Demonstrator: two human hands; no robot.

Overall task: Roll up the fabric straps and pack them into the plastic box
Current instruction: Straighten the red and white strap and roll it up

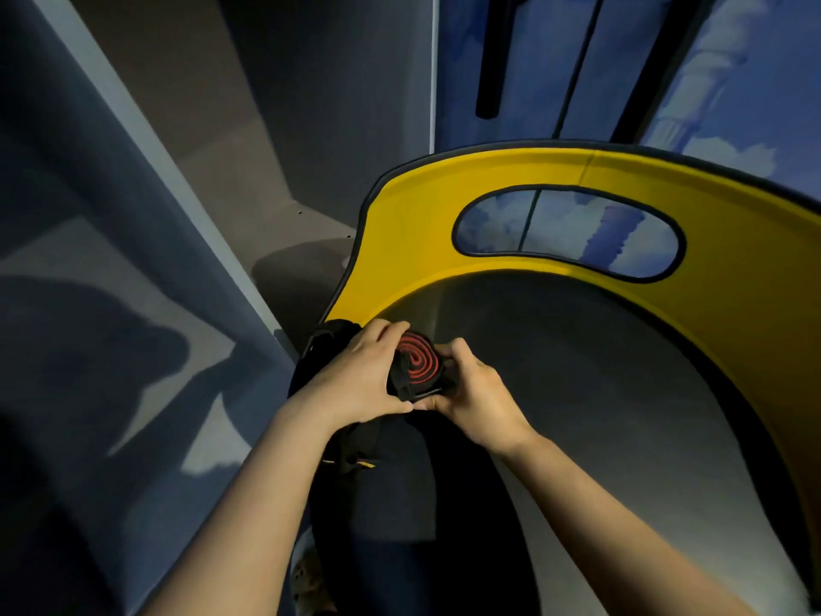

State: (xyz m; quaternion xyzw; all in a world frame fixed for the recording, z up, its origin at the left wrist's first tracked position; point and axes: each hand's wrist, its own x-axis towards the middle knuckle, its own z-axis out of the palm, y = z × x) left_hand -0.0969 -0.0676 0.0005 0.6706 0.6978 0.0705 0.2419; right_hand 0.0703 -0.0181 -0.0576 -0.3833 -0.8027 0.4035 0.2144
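A black fabric strap with red edging is wound into a tight spiral roll (417,362), held in mid-air at the centre of the view. My left hand (360,375) wraps around the roll's left side, thumb at its lower edge. My right hand (477,397) grips the roll from the right and below. The loose black tail of the strap (351,455) hangs down between my forearms, with a small yellow tag on it. No plastic box is in sight.
A curved yellow panel (413,224) with an oval window (568,231) arcs behind and to the right of my hands. A dark grey surface (577,393) lies inside its curve. Grey partition walls stand to the left.
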